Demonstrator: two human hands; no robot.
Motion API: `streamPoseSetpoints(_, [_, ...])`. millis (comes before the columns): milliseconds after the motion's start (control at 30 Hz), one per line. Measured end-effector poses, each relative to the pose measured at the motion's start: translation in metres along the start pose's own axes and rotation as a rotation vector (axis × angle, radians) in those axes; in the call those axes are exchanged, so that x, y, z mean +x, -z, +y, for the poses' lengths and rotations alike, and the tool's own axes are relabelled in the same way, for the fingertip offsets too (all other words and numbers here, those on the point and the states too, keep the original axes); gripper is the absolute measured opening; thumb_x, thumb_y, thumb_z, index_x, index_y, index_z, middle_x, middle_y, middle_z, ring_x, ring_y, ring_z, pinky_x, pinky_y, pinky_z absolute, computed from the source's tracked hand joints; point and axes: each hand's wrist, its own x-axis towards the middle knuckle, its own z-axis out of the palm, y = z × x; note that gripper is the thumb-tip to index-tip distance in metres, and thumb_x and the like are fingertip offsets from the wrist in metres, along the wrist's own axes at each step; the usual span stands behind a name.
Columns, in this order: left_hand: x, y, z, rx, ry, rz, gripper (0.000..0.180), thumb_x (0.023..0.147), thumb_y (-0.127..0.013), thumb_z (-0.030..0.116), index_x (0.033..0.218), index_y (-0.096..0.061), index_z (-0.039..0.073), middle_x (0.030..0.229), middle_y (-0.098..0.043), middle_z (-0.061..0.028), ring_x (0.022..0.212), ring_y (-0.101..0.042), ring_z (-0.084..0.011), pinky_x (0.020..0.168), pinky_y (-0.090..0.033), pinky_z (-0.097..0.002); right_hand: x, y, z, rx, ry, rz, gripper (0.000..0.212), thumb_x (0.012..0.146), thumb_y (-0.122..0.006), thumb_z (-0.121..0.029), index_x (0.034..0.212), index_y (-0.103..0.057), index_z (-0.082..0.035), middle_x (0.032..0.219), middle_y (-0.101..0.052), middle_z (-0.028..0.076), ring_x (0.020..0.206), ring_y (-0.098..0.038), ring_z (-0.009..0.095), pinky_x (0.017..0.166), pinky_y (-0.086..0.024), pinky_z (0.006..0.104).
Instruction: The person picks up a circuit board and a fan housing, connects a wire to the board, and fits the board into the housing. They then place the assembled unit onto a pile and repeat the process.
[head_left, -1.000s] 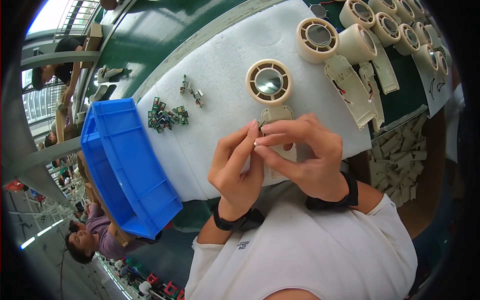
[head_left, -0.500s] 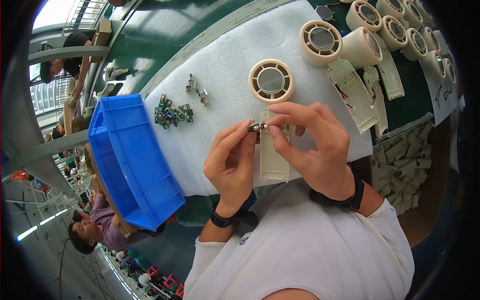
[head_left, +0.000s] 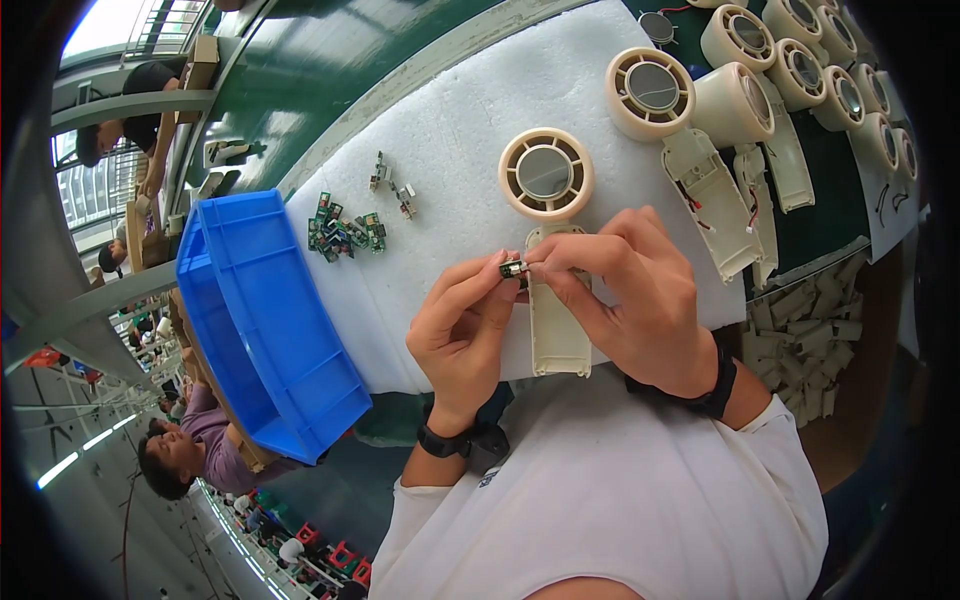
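Note:
A cream handheld fan shell point(head_left: 556, 330) lies on the white foam sheet point(head_left: 470, 120), its round head point(head_left: 546, 175) pointing away from me. My left hand point(head_left: 463, 335) and my right hand point(head_left: 640, 300) meet above the handle's upper end. Between their fingertips they pinch a small green circuit board point(head_left: 513, 268). Both wrists wear black bands.
A blue plastic bin point(head_left: 262, 330) stands at the left of the foam. A pile of small green boards point(head_left: 343, 233) and a few loose parts point(head_left: 392, 186) lie beyond it. More cream fan shells point(head_left: 700, 110) and heads point(head_left: 810, 70) fill the right. Other people work at far left.
Both hands have lowered slightly toward the fan handle, still pinching the small board together. The view has shifted a little.

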Motion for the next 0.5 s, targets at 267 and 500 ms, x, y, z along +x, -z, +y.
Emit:
streamPoseSetpoints(267, [-0.0015,0.0007,0.0,0.01,-0.005,0.012,0.026,0.092,-0.064,-0.012,0.117,-0.069,-0.005,0.117,-0.067,-0.0199,0.103,-0.069,-0.0241,0.085,-0.063,-0.0358,0.0014,0.0018,-0.0026,0.001,0.028,-0.055,0.031,0.078,-0.081,0.002,0.092,-0.056,-0.01,0.091,-0.076,0.001,0.067,-0.051,0.016,0.064,-0.04,0.0286])
streamPoseSetpoints(500, [-0.0013,0.0029,-0.0011,-0.017,-0.047,-0.003,0.026,0.092,-0.064,-0.012,0.116,-0.069,-0.005,0.117,-0.067,-0.0204,0.104,-0.069,-0.0255,0.086,-0.064,-0.037,-0.0002,-0.0012,-0.0021,0.036,0.044,-0.006,0.033,0.078,-0.082,0.002,0.09,-0.055,-0.01,0.088,-0.075,0.002,0.066,-0.05,0.016,0.062,-0.04,0.0285])
